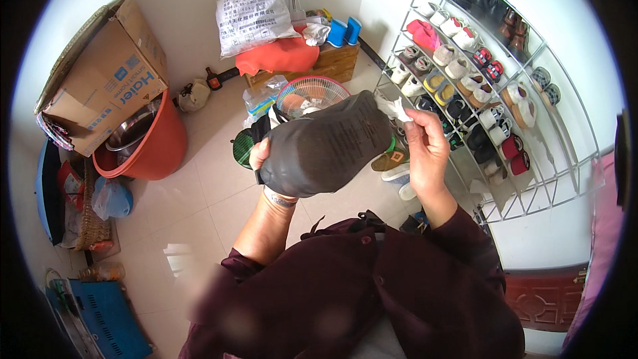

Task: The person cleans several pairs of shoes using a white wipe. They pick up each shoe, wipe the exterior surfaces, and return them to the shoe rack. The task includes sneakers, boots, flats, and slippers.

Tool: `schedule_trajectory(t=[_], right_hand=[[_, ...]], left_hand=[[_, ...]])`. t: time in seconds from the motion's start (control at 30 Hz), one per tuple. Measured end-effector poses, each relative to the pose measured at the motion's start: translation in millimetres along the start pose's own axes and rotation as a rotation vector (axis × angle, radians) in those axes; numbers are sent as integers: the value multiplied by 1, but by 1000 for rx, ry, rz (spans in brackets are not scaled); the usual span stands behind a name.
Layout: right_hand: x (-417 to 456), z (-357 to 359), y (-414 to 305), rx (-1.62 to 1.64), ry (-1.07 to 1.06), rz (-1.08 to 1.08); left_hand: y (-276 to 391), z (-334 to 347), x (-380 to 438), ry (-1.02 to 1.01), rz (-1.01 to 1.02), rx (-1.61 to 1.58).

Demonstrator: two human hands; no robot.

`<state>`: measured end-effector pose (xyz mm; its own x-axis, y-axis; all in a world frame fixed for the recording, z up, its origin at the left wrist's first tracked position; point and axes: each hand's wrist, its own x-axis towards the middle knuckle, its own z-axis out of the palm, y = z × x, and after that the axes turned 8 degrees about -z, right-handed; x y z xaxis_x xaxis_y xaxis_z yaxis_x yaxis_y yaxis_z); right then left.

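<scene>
A dark shoe (324,152) is held up in front of me, its worn black sole facing the camera. My left hand (260,154) grips it at the heel end; most of the fingers are hidden behind the shoe. Between the thumb and fingers of my right hand (426,144) is a crumpled white tissue or thin cloth (393,105), which lies at the toe end of the sole. Below and behind the shoe, an electric fan (311,94) with a red rim is partly covered.
A metal wire shoe rack (541,194) full of shoes stands at right. Several loose shoes (391,160) lie on the floor beside it. At left are a red tub (167,152) with a cardboard box (109,80) and a wicker basket (92,219). A wooden chest (344,62) stands at the back.
</scene>
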<state>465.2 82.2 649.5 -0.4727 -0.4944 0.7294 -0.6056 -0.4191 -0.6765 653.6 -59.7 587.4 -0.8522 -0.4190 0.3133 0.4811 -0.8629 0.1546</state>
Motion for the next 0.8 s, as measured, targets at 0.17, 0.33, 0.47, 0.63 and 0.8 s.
schedule_trajectory(t=[0.17, 0.33, 0.47, 0.63, 0.8], right_hand=[[25, 16, -50, -6, -225, -303], [33, 25, -71, -202, -536, -594], [-2, 8, -60, -263, -627, -644], [-24, -8, -42, -259, -656, -599], [24, 2, -43, -344, -337, -464]], left_hand=[[-10, 18, 6, 68, -32, 145], [-10, 17, 5, 76, -52, 246], [-11, 23, -3, 212, 70, 434], [-11, 30, -3, 219, 88, 1185], [-18, 36, 4, -223, 219, 1867]])
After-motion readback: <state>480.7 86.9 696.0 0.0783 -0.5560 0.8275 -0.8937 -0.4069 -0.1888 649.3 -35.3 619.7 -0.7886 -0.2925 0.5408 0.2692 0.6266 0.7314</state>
